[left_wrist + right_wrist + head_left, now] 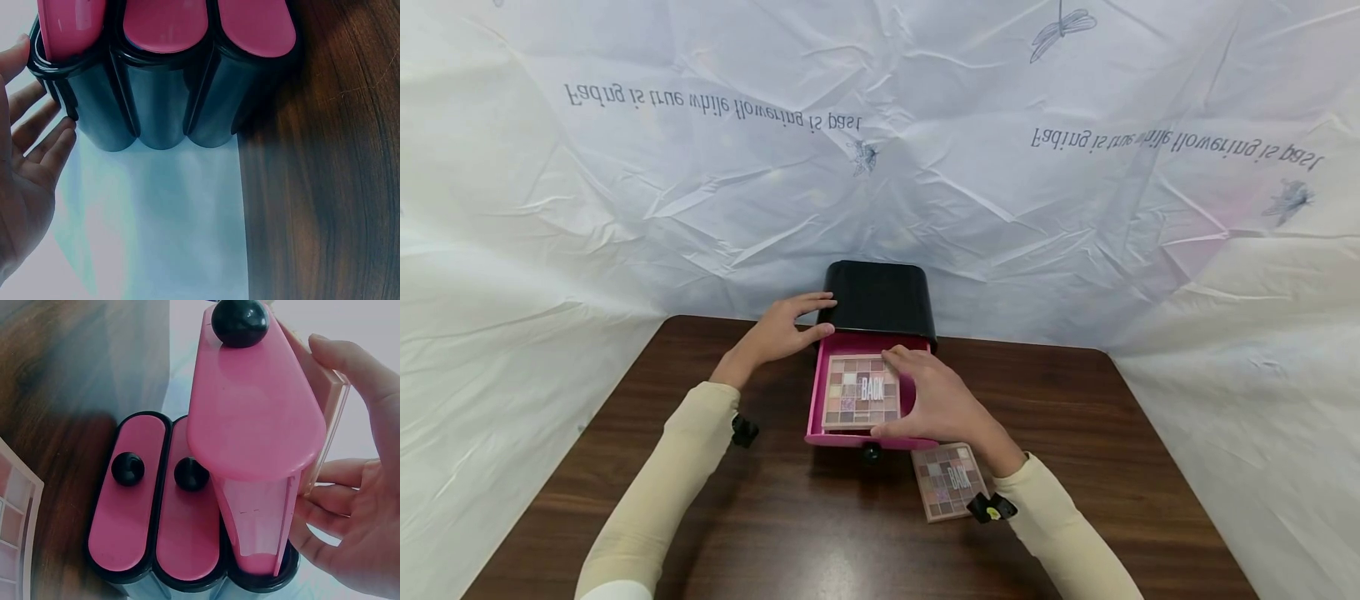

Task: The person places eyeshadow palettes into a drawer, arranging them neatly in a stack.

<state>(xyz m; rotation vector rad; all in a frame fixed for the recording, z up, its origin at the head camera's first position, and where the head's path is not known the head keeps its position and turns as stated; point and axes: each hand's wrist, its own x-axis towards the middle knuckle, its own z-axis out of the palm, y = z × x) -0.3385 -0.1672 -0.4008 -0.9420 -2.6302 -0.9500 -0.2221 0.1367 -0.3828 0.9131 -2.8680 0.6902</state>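
As right hand (pixel 942 406) covers palette (pixel 861 390) | drawer (pixel 815 392) out | 2nd palette (pixel 950 481) half-hidden

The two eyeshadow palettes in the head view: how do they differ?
One palette lies in the pulled-out pink drawer, gripped by the right hand; the second palette lies on the brown table, partly under that wrist. The drawer palette sits square, the table one turned askew. Both show the same shade grid and white lettering.

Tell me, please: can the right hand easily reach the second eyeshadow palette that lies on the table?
Probably yes. The second palette lies uncovered on the table just beside the right wrist, with nothing on top. But the right hand now holds the other palette in the pink drawer, so it must release first.
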